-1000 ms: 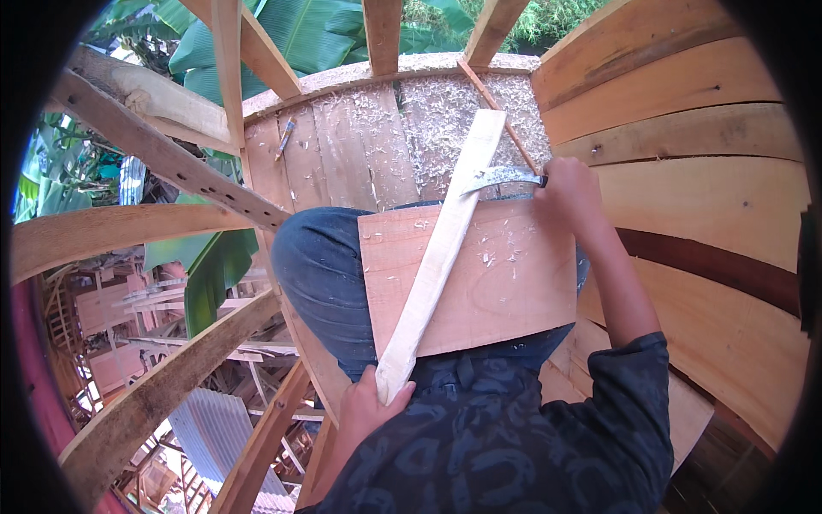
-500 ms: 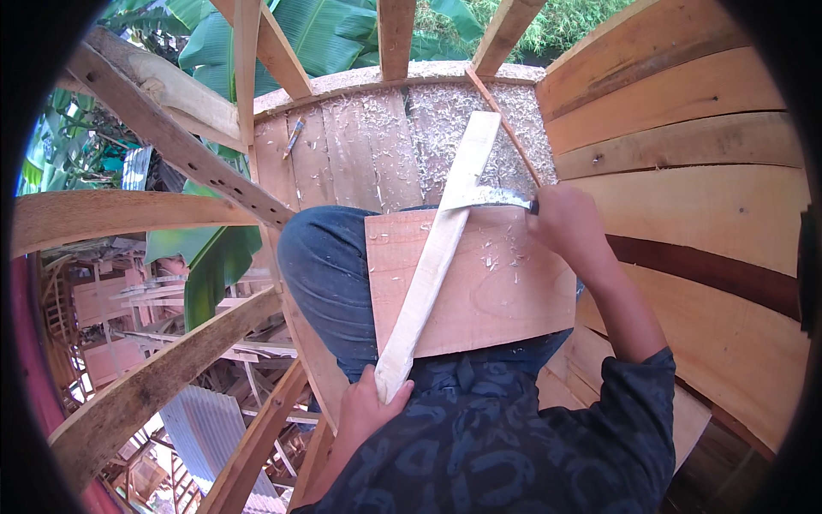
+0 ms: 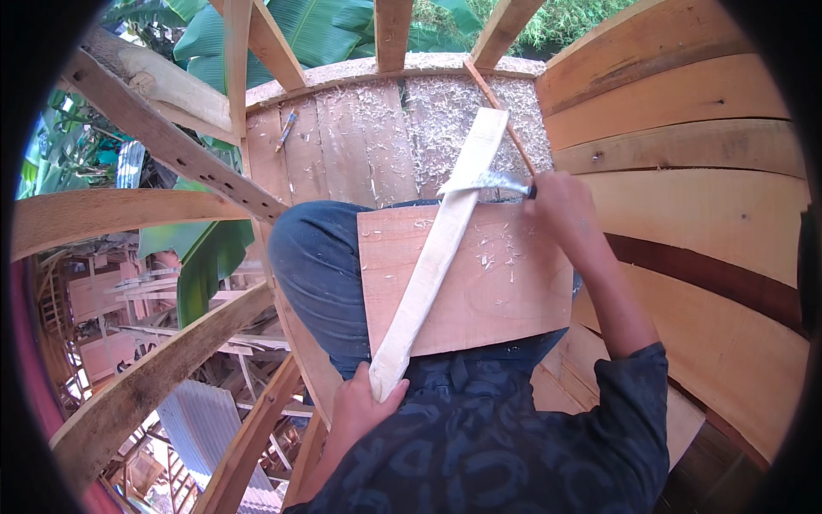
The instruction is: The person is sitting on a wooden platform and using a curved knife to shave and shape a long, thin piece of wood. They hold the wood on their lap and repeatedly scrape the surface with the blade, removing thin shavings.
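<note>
My left hand [image 3: 366,401] is closed around the near end of a pale wooden strip [image 3: 428,278], which slants away from me up to the right. In my right hand [image 3: 561,206] is the dark handle of a knife [image 3: 497,181] with a pale, slightly curved blade. That blade lies across the upper part of the strip, touching it; its tip end is blurred. Under the strip, a reddish flat board [image 3: 488,291] rests over my lap, dotted with wood shavings.
Shavings cover much of the plank floor [image 3: 342,154] ahead. A thin brown stick [image 3: 501,116] leans past the strip's far end. Plank walls [image 3: 685,206] rise at the right. Bare beams [image 3: 163,377] frame the open left side, above corrugated sheeting [image 3: 201,437]. A marker-like object [image 3: 287,130] lies far left.
The knife blade has turned slightly on the strip, its edge now angled differently and blurred. My right hand has shifted slightly upward. My left hand still grips the strip's near end.
</note>
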Demonstrator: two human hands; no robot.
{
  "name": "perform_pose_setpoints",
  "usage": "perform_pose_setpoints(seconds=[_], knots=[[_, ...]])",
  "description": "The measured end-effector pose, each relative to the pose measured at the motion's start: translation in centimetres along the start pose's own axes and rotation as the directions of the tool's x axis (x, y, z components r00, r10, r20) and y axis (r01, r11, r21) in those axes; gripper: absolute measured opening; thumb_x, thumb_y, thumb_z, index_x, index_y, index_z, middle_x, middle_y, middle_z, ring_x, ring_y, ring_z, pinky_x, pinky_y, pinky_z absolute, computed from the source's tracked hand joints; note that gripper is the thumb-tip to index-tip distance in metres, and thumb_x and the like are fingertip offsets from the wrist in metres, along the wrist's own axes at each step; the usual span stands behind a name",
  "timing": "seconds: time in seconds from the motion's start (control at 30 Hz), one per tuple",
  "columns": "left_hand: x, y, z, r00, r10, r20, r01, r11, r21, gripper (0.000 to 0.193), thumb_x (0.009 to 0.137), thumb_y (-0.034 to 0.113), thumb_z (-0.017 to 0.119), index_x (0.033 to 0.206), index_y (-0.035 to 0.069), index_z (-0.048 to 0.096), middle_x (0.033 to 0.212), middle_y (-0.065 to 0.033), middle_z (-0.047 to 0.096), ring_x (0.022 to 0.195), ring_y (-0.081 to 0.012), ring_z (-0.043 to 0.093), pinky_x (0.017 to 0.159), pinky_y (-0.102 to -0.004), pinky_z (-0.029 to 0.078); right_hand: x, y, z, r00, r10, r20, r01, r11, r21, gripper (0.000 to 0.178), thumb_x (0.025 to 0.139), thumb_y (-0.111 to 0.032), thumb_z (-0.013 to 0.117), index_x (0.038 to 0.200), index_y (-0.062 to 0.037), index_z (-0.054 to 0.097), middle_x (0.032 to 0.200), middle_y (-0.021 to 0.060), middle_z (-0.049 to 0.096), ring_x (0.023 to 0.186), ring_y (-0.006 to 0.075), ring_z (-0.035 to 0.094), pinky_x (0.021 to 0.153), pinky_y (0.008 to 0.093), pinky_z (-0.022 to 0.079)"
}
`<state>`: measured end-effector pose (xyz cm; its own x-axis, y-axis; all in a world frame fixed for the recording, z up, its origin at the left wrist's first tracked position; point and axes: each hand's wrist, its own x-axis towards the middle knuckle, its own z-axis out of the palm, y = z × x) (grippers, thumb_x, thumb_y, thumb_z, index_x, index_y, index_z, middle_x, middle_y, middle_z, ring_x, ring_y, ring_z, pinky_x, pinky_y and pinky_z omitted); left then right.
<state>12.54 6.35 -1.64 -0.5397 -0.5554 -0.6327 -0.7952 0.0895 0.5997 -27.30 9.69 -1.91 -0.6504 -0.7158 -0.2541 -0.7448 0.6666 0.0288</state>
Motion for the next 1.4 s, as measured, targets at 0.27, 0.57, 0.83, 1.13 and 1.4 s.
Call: perform_pose_setpoints(seconds=[0.27,0.57,0.83,1.13,1.4], knots=[[0.1,1.3,-1.2,0.986,-0.165,-0.025,0.167,0.972,0.167,0.058,0.071,0.042,0.080,0.104,-0.002,0.063,0.088,-0.0253,0.069,0.083,-0.0398,0.069,0.073,-0.0444,0.053,-0.2,5.0,-0.3,0.963,0.242,-0.121,-0.197,0.933,0.301,0.027,0.085,-0.022,0.062,0.079,0.0037,0.068,0.074,0.0254,0.065,0.074,0.0429,0.065,0.067,0.0483,0.051],[2.5,0.7,-5.3,0.969,0.029,-0.246,0.064,0.930,0.361,0.069,0.065,0.062,0.079,0.089,0.000,0.063,0.075,-0.0205,0.066,0.075,-0.0395,0.066,0.068,-0.0451,0.051,-5.5,2.0,3.1,0.956,0.292,-0.041,-0.142,0.578,0.803,0.033,0.090,-0.024,0.070,0.076,0.0052,0.061,0.053,0.0030,0.042,0.052,0.0108,0.038,0.049,0.0325,0.031],[5.2,1.1,-5.2,0.961,0.072,-0.268,0.037,0.925,0.379,0.065,0.070,0.062,0.075,0.084,0.001,0.056,0.072,-0.0225,0.061,0.076,-0.0435,0.062,0.068,-0.0487,0.047,-7.9,5.6,3.8,0.976,0.005,0.218,-0.209,0.305,0.929,0.038,0.095,-0.030,0.065,0.072,-0.0013,0.056,0.057,-0.0072,0.039,0.051,0.0021,0.033,0.046,0.0242,0.024],[5.5,3.4,-3.7,0.941,-0.018,-0.337,0.122,0.949,0.290,0.060,0.071,0.057,0.075,0.077,-0.002,0.066,0.069,-0.0234,0.062,0.070,-0.0411,0.063,0.064,-0.0471,0.048,-9.4,4.9,4.7,0.965,-0.220,0.145,-0.087,0.251,0.964,0.043,0.104,-0.035,0.048,0.076,-0.0033,0.054,0.058,-0.0018,0.049,0.047,0.0054,0.045,0.044,0.0222,0.034],[6.4,3.7,-4.3,0.956,-0.030,-0.292,0.085,0.980,0.179,0.062,0.070,0.053,0.076,0.072,-0.009,0.068,0.057,-0.0223,0.060,0.055,-0.0342,0.064,0.057,-0.0419,0.049,-7.7,2.0,3.1,0.974,-0.215,-0.079,0.226,0.857,0.463,0.045,0.095,-0.043,0.060,0.074,-0.0024,0.062,0.063,0.0185,0.063,0.060,0.0358,0.064,0.053,0.0448,0.048]])
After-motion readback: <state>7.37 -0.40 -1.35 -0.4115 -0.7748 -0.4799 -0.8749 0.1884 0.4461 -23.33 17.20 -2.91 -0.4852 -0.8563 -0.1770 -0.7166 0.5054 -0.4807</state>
